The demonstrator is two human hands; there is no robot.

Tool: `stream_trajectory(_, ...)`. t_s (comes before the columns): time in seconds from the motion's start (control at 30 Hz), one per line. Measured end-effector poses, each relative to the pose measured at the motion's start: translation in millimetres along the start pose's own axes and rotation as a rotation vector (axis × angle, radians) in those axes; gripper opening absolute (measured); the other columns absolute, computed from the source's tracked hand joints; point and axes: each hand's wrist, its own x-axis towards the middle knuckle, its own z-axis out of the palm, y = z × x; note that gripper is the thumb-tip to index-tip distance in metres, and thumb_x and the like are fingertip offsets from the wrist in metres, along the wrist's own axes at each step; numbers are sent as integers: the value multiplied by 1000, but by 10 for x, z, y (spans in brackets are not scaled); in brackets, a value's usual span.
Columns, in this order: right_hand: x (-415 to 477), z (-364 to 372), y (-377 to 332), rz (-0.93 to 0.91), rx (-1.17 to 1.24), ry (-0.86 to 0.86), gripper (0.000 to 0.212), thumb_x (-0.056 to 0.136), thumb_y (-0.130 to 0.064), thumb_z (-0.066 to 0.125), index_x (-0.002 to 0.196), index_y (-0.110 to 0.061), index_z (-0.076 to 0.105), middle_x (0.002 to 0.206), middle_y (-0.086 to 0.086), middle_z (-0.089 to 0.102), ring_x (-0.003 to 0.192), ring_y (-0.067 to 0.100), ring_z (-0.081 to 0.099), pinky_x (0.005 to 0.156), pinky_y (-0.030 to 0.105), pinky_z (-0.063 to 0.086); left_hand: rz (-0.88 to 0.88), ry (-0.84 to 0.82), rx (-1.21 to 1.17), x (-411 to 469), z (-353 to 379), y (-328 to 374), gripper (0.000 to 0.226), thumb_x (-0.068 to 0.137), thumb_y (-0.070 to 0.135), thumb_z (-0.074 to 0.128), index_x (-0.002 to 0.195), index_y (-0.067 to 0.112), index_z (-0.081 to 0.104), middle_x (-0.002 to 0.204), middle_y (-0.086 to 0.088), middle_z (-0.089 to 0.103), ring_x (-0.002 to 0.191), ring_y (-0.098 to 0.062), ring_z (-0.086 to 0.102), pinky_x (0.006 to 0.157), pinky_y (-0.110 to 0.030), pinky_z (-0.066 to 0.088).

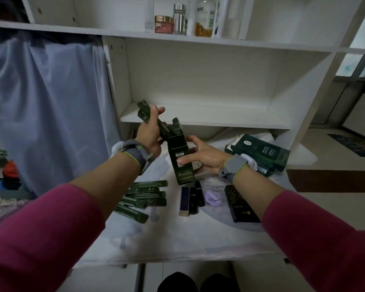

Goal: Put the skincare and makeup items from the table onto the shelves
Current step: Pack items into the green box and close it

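Several sachets [144,111] fill left hand [150,137]; right hand [208,157] grips box [177,145]

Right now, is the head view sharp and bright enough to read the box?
Head view: dim light; wide-angle lens bows the shelf edges; the green box in the right hand is sharp, its print too small to read; the green sachets in the left hand look soft.

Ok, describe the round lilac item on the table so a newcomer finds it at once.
On the white table under the shelves, look just left of the right forearm. Between the dark lipstick tubes and the black gold-speckled box lies the lilac compact. It alone is round and pale; its neighbours are dark and oblong.
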Motion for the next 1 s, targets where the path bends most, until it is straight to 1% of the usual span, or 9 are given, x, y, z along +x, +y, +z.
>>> stream_trajectory(0.1,7,-6,3,8,-25,13,74,76,-1,76,134,-28,38,112,9,62,109,28,60,75,48,55,4,-47,99,-21,-23,-95,37,95,56,42,119,36,60,125,-9,62,120,-27,53,109,-49,32)
stream_trajectory(0.27,28,1,15,11,-47,41,79,73,-8,80,134,-31,36,120,11,62,112,29,61,77,47,54,-25,-147,214,-49,-14,-160,41,92,55,49,125,31,57,128,-2,61,121,-23,51,113,-51,28)
stream_trajectory(0.37,35,-5,10,6,-52,60,83,71,-11,81,136,-32,34,121,12,62,112,30,61,82,53,53,-48,-182,253,-58,-16,-172,39,90,56,52,112,26,61,124,-3,64,120,-24,53,112,-50,30)
stream_trajectory(0.47,30,-11,4,3,-53,73,84,70,-11,82,136,-32,34,121,13,62,111,31,61,87,59,51,-35,-240,302,-63,-47,-178,46,90,60,49,122,28,57,126,-5,60,122,-26,51,111,-52,30)
stream_trajectory(0.6,19,-1,26,19,-73,86,81,71,-12,82,133,-32,35,120,11,62,110,30,62,88,58,51,-26,-277,350,-96,-85,-148,49,93,60,40,133,32,48,133,-5,52,127,-27,43,109,-50,30)
stream_trajectory(0.73,-24,3,35,8,-49,152,76,73,-11,80,132,-29,36,116,8,63,103,26,64,81,51,56,-17,-194,409,-104,-173,-113,52,95,59,36,134,28,49,128,-6,49,119,-24,45,93,-37,37)
stream_trajectory(0.8,-42,5,15,-23,-48,218,74,74,-11,80,132,-26,36,118,6,62,93,19,64,66,35,55,22,-119,536,-93,-273,-132,50,97,53,39,128,16,54,119,-8,54,108,-23,51,83,-32,42)
stream_trajectory(0.87,-33,2,8,-62,-45,295,74,72,-13,82,131,-24,38,122,5,60,93,16,62,60,26,47,63,-122,777,-83,-398,-176,38,97,43,48,115,11,59,108,-10,61,97,-23,56,74,-29,44)
stream_trajectory(1.0,29,-3,37,-92,-21,366,77,68,-14,85,129,-23,39,124,5,60,106,23,61,60,23,42,25,-353,1522,-70,-620,-299,34,89,32,65,118,14,65,118,-7,64,106,-23,60,87,-26,43)
